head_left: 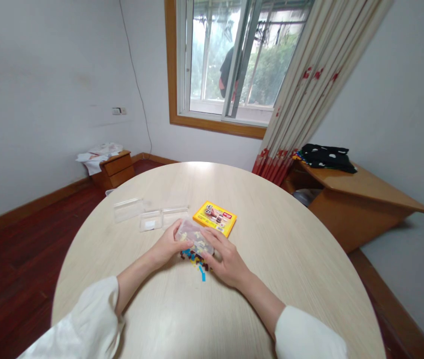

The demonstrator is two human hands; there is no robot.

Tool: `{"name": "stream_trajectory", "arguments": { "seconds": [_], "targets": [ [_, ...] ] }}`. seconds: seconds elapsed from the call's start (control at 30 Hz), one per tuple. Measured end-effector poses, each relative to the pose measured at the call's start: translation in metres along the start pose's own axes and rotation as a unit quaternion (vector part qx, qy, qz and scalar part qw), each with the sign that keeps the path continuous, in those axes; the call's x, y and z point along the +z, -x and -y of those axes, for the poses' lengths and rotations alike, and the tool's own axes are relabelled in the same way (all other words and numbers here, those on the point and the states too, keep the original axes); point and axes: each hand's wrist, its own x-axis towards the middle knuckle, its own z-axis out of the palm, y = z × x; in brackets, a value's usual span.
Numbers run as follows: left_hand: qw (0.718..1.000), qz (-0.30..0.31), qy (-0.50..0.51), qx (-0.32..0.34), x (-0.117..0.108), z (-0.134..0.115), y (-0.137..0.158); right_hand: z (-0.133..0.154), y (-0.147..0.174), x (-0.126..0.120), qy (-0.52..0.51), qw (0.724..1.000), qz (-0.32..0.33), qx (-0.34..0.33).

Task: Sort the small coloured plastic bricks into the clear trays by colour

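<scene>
Between both hands I hold a clear plastic box (196, 236) with pale yellow pieces inside it. My left hand (171, 241) grips its left end, thumb along the near edge. My right hand (226, 257) is closed round the right end, fingers over the top. Under and just in front of the box lies a pile of small coloured pieces (198, 263), blue, yellow and dark brown. The box hides part of this pile. Right behind my right hand a yellow printed carton (215, 218) lies flat on the table.
Clear plastic boxes (150, 221) and a clear tray or lid (128, 210) stand on the round table (212, 319), left of the carton. A wooden cabinet (357, 199) with folded dark cloth (327, 157) is at the right, a small drawer unit (119, 169) at the back left.
</scene>
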Motion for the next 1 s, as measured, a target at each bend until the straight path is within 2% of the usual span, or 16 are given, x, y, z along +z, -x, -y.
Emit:
{"name": "stream_trajectory", "arguments": {
  "seconds": [0.33,1.0],
  "targets": [
    [0.998,-0.012,-0.062,-0.009,0.003,-0.01,0.002,-0.004,0.001,-0.003,0.024,0.998,-0.01,-0.056],
    [0.998,0.006,-0.062,-0.006,0.001,-0.007,0.001,-0.004,0.001,-0.007,0.012,0.998,0.007,-0.054]
  ]
}}
